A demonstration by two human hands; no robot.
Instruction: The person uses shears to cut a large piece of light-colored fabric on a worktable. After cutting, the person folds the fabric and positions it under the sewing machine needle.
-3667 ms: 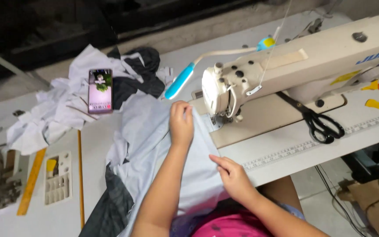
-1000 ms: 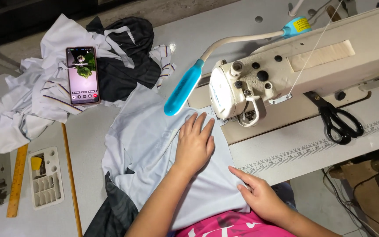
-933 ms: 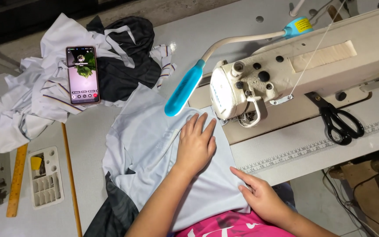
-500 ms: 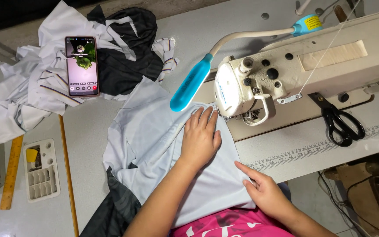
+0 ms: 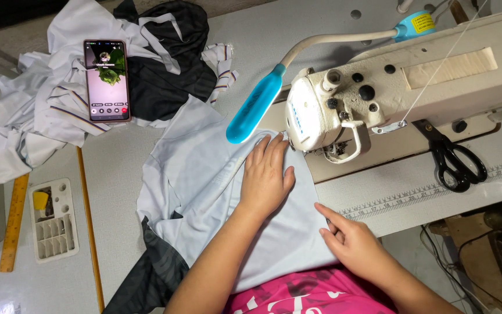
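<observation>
My left hand lies flat, fingers together, on a pale blue-white garment, its fingertips right by the needle area of a cream sewing machine. My right hand rests on the garment's right edge near the table front, index finger stretched toward the machine bed. A dark panel of the garment hangs off the near table edge. A blue gooseneck lamp hovers just above the cloth.
A phone with a lit screen lies on a heap of white and black fabric at the back left. Black scissors sit on the machine bed at right. A white compartment tray and a wooden ruler lie at left.
The view has drawn closer and shifted. My left hand slid forward on the garment toward the needle; my right hand stayed on the cloth's right edge.
</observation>
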